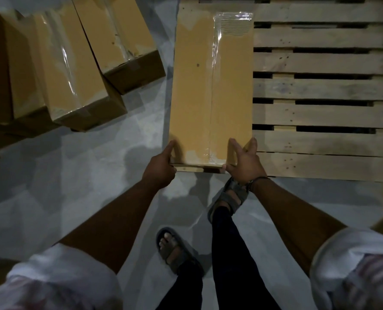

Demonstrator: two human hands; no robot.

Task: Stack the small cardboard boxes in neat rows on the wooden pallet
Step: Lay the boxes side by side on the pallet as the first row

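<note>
— While the box [210, 86] lies along the 9 o'clock edge of the pallet [320, 86], long axis toward 12 o'clock, how will it handle?

— Judged stiff and fairly light: the panels look flat and uncrushed. Its length could make it swing if held at one end only. Clear tape [215, 52] down the top seam is glossy and probably slick, so grip on bare cardboard.

— Current hold?

— Left hand [161, 166] grips the 7 o'clock corner. Right hand [244, 162] grips the 5 o'clock corner, fingers spread over the top face. Whether the near end is fully down on the slats cannot be told.

— Markings?

— None legible. Faint printed lines sit under the tape at the 12 o'clock end, too blurred to read. The spare boxes [74, 70] on the floor [74, 175] at 10 o'clock show no readable print.
</note>
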